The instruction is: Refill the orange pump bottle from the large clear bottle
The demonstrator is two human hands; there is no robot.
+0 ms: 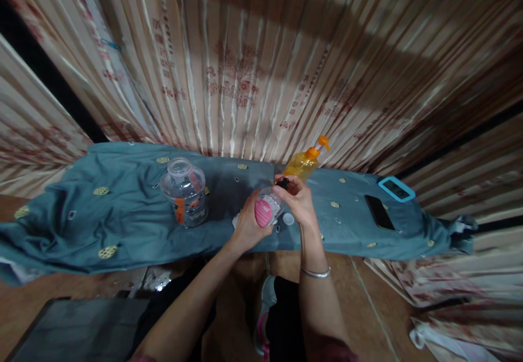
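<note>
My left hand (248, 225) grips a small clear bottle with a pink label (266, 208), held tilted over a blue-grey cloth (122, 215). At the bottle's top end, my right hand (297, 198) pinches a small dark piece (283, 183) with its fingertips. A silver bangle circles my right wrist. A small white cap (288, 219) lies on the cloth just below my right hand. Behind my hands leans an orange pump bottle (305, 161).
A large clear plastic jar (184, 190) stands on the cloth to the left. A black phone (379, 212) and a blue-framed device (396, 188) lie at the right. Striped curtains (253, 62) hang behind. A dark panel (81, 329) sits at the lower left on the brown floor.
</note>
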